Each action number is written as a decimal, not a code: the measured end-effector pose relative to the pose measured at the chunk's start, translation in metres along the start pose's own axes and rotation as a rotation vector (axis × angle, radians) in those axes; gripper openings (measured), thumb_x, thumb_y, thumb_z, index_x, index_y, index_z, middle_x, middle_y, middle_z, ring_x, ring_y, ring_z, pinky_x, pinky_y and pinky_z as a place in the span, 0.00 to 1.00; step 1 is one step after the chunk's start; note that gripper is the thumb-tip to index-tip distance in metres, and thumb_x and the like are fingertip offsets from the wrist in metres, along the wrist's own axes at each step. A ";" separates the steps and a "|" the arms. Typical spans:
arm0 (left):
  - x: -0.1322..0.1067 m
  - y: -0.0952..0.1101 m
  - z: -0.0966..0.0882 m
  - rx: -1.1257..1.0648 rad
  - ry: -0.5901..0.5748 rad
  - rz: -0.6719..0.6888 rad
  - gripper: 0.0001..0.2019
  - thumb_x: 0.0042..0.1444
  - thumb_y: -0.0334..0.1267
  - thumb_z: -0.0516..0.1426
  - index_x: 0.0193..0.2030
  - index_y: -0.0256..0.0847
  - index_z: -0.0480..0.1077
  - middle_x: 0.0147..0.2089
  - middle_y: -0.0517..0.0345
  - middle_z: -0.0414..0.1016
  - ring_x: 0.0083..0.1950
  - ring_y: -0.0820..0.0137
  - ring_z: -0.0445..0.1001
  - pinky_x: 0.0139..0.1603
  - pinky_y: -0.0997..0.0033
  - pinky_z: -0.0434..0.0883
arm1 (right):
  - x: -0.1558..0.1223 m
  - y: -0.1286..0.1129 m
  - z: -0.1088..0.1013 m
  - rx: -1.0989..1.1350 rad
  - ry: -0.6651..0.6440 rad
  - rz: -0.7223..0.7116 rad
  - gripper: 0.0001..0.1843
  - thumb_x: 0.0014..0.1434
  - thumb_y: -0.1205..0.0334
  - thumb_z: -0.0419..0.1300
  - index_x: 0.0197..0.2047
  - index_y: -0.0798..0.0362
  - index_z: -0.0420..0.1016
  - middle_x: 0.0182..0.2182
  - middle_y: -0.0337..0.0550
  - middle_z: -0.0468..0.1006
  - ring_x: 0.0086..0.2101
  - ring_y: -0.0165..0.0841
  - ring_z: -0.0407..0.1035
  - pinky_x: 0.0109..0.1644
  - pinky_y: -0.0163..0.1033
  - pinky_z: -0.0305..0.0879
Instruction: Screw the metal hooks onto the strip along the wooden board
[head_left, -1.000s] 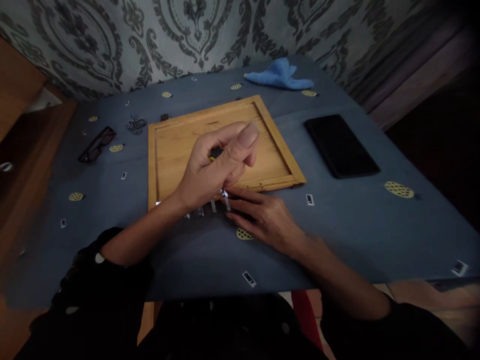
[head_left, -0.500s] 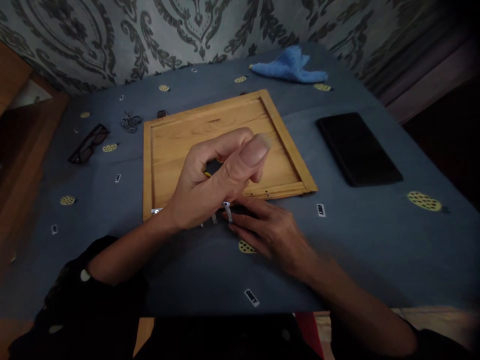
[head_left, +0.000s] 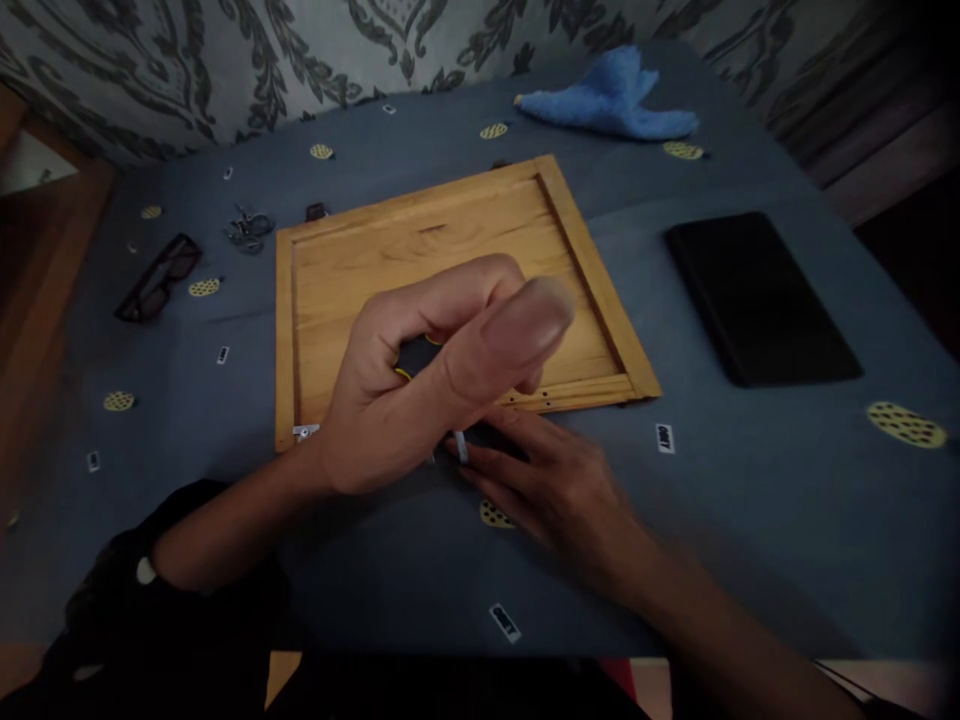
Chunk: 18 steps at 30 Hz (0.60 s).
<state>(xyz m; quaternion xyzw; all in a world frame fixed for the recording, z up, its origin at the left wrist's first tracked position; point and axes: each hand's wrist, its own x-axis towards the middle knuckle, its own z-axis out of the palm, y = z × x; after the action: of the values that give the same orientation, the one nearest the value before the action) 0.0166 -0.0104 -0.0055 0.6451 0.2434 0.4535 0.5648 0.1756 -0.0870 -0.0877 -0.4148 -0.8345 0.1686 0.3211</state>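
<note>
My left hand (head_left: pixel 442 360) is curled closed in front of the wooden panel (head_left: pixel 360 300), thumb on top. Within its curl shows the black handle (head_left: pixel 416 356) of what looks like a screwdriver, with yellow edges; its lower end is hidden. Lower down and to the right, my right hand (head_left: pixel 555 480) has its fingertips at a small metal bracket (head_left: pixel 461 447) by the panel's near edge. Its thumb cannot be seen. Another metal bracket (head_left: pixel 305 433) with a screw sits at the panel's near left corner. The panel lies flat, its raised frame facing up.
On the blue patterned tablecloth (head_left: pixel 375 570), sunglasses (head_left: pixel 159 277) and a small tangle of metal pieces (head_left: pixel 249 229) lie to the left. A blue cloth (head_left: pixel 611 95) is at the back right. Right of the panel rests a black tablet-like slab (head_left: pixel 761 300). Patterned wall covering (head_left: pixel 315 60) rises behind.
The view has shifted closer, so the panel and both hands look larger. My left hand keeps its grip on the handle, and my right fingers stay by the metal bracket.
</note>
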 end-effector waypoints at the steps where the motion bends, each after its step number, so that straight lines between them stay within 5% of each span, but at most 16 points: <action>1: 0.000 0.000 0.000 -0.003 0.005 0.005 0.23 0.67 0.51 0.54 0.23 0.40 0.64 0.18 0.67 0.48 0.18 0.79 0.59 0.23 0.79 0.60 | 0.000 0.000 0.000 0.012 -0.003 0.010 0.10 0.69 0.63 0.58 0.44 0.51 0.82 0.54 0.54 0.80 0.49 0.44 0.79 0.52 0.50 0.81; 5: -0.001 0.007 0.003 0.011 0.017 -0.032 0.21 0.67 0.46 0.55 0.23 0.39 0.63 0.20 0.67 0.50 0.17 0.84 0.49 0.21 0.80 0.57 | 0.001 0.001 0.001 0.040 0.016 -0.003 0.10 0.68 0.63 0.58 0.44 0.51 0.83 0.53 0.53 0.81 0.49 0.44 0.79 0.51 0.49 0.81; 10: 0.000 0.009 0.006 0.031 -0.048 -0.007 0.23 0.67 0.49 0.55 0.23 0.38 0.62 0.24 0.64 0.58 0.18 0.84 0.52 0.21 0.78 0.55 | 0.000 0.004 -0.001 0.029 0.007 -0.032 0.11 0.69 0.63 0.58 0.47 0.52 0.82 0.55 0.53 0.80 0.50 0.44 0.79 0.51 0.50 0.82; 18: 0.005 0.016 -0.001 -0.143 0.093 0.116 0.21 0.65 0.47 0.58 0.24 0.39 0.63 0.18 0.69 0.50 0.16 0.83 0.46 0.19 0.75 0.49 | 0.002 0.003 -0.004 0.103 0.041 -0.038 0.09 0.68 0.65 0.60 0.46 0.52 0.82 0.55 0.53 0.80 0.49 0.39 0.80 0.52 0.44 0.81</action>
<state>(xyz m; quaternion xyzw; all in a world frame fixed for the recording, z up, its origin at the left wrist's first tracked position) 0.0152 -0.0101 0.0107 0.5947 0.1985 0.5311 0.5701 0.1788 -0.0835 -0.0857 -0.3851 -0.8256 0.1967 0.3624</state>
